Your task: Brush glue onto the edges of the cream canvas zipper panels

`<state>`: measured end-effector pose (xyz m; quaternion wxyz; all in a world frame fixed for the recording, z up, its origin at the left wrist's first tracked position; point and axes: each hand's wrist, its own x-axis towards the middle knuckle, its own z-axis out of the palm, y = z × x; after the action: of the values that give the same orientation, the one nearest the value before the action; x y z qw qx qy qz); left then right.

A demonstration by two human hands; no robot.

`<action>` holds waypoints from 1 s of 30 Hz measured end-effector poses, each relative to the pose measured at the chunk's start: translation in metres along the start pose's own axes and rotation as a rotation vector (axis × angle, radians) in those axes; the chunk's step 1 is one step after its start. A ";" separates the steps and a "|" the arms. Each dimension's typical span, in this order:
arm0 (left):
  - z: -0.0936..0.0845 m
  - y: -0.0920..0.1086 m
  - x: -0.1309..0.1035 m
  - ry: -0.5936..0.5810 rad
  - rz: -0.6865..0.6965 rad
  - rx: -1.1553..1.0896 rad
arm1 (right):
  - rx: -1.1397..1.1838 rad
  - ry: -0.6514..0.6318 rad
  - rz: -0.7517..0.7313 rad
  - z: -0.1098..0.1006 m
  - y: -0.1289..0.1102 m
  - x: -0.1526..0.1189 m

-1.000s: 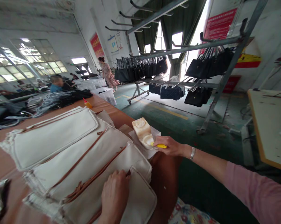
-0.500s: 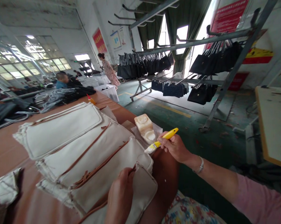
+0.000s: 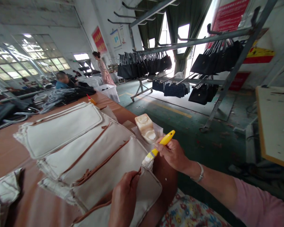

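My right hand (image 3: 171, 153) grips a yellow-handled brush (image 3: 167, 138), its white-coated bristles pointing down-left at the top corner of the nearest cream panel (image 3: 148, 189). Pinched along that panel's brown-trimmed edge is my left hand (image 3: 124, 195), just below the bristles. Cream pieces (image 3: 109, 164) with brown strips lie in overlapping stacks behind it. A glue-stained, cream-coloured container (image 3: 144, 126) rests beyond the brush at the table's edge, on pale sheets.
The brown table (image 3: 28, 176) carries another cream bundle (image 3: 5, 192), a red-tipped bottle (image 3: 91, 100) and dark bags (image 3: 5, 110). Beyond stand a white bin (image 3: 110, 92), a metal rack (image 3: 194, 42) of dark bags, and two people. A pale-topped table (image 3: 276, 123) is at right.
The brush has moved down and left, bringing its bristles to the nearest panel's corner. My left hand and that panel's edge have shifted slightly right. A person in the background has turned.
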<state>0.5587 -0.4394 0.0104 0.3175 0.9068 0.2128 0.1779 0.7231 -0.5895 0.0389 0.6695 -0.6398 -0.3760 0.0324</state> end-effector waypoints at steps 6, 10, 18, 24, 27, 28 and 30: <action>0.005 0.004 -0.017 0.003 0.082 0.011 | -0.010 0.039 -0.027 -0.006 0.010 -0.004; 0.006 0.011 -0.028 -0.014 0.172 0.014 | 0.035 0.010 0.050 -0.012 0.012 0.004; 0.005 0.018 -0.033 -0.014 0.207 0.017 | 0.255 -0.165 0.262 -0.021 -0.010 0.005; -0.005 0.038 -0.033 -0.106 0.183 0.006 | 0.303 -0.212 0.282 -0.019 -0.005 -0.003; -0.033 0.072 -0.029 -0.176 0.219 -0.033 | 0.548 -0.096 0.346 -0.031 -0.020 0.002; -0.048 0.087 -0.029 -0.211 0.241 -0.051 | 0.624 -0.014 0.328 -0.039 -0.028 0.006; -0.082 0.117 -0.031 -0.271 0.289 -0.079 | 0.756 0.111 0.265 -0.060 -0.045 0.017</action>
<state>0.5271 -0.4967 0.1413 0.3496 0.9304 0.0286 0.1064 0.7484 -0.6383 0.0922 0.8669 -0.3921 -0.2151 0.2201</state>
